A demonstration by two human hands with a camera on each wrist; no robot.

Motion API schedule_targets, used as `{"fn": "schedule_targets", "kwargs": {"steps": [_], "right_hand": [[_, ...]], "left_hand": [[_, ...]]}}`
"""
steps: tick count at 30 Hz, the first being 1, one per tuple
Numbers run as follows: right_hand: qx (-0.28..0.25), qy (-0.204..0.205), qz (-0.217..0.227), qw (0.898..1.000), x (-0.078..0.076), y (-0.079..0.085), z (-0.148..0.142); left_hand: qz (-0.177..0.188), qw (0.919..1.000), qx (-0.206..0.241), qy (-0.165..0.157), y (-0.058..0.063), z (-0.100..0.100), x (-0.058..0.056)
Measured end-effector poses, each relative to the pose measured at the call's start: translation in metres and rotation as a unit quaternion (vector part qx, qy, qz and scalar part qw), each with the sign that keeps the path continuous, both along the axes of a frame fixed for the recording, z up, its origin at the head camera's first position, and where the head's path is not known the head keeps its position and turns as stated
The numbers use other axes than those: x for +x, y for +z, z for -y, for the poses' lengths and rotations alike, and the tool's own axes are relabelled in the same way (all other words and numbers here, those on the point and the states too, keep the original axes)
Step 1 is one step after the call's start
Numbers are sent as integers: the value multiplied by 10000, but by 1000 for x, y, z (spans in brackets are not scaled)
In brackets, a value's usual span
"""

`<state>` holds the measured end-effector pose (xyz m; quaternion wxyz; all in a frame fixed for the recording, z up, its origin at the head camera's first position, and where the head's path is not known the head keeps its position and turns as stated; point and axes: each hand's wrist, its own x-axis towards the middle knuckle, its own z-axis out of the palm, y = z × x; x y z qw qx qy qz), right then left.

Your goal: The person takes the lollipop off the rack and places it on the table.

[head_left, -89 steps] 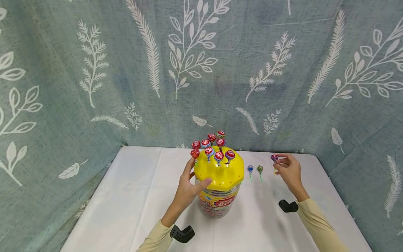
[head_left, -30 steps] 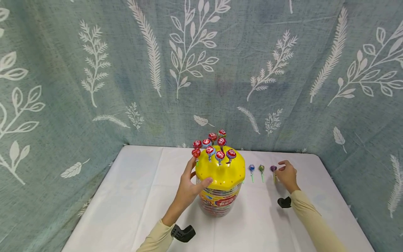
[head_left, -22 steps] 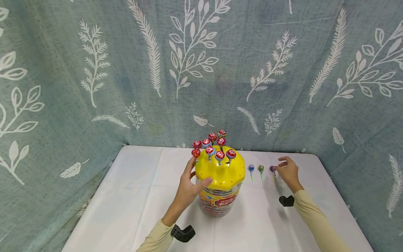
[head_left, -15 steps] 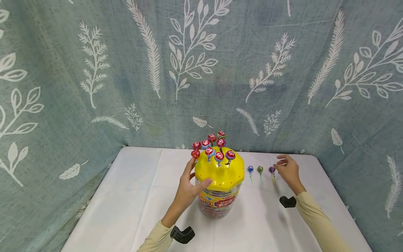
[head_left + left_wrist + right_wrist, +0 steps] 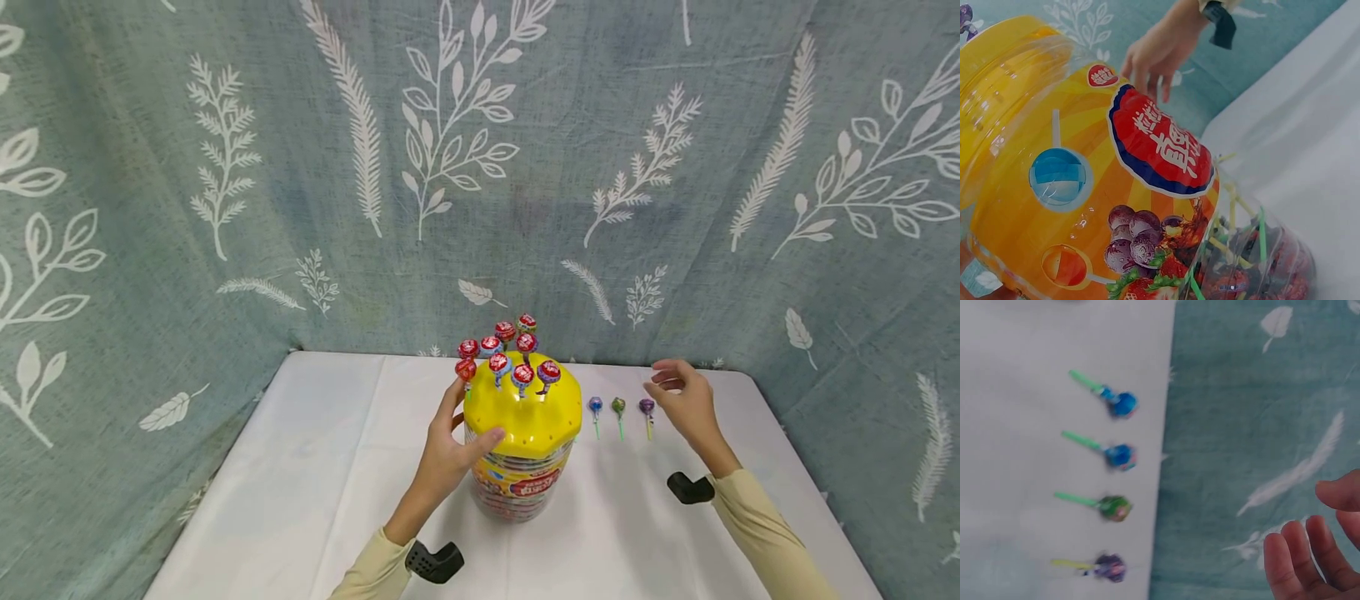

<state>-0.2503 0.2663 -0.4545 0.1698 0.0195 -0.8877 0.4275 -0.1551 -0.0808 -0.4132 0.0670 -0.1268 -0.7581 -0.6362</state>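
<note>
A clear plastic candy jar (image 5: 517,492) with a bright yellow lid (image 5: 525,421) stands upright on the table. My left hand (image 5: 442,450) grips the lid's left side, thumb on its front edge. Several lollipops (image 5: 522,375) stick up out of the lid, toward its back. Right of the jar, a blue lollipop (image 5: 596,405), a green lollipop (image 5: 618,406) and a purple lollipop (image 5: 647,407) lie in a row, sticks toward me. My right hand (image 5: 688,404) hovers beside the purple one, holding nothing, thumb and fingers apart. Another blue lollipop (image 5: 1124,405) shows in the right wrist view.
A white cloth covers the table (image 5: 300,467). Behind and at both sides hangs a grey-green curtain (image 5: 510,208) with white leaf prints. Through the jar's lower wall, lollipops with green and yellow sticks (image 5: 1263,237) show inside in the left wrist view.
My right hand held the purple lollipop upright, laid it down at the right end of the row, let go and lifted slightly away. My left hand stays on the lid.
</note>
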Motion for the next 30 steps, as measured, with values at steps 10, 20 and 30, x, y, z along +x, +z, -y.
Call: {"fn": "schedule_targets", "kwargs": {"steps": [10,20,30], "right_hand": [[-130,496,-471,9976,18,33,15],[-332,780,-649,9943,35,59,30],[-565,1093,-819,9890,49,82,49]], "left_hand": [[24,10000,-5,73,-11,1,-6],[-176,9997,-30,159,-37,2,-17],[-97,9999,26,76,-4,-1,-1]]}}
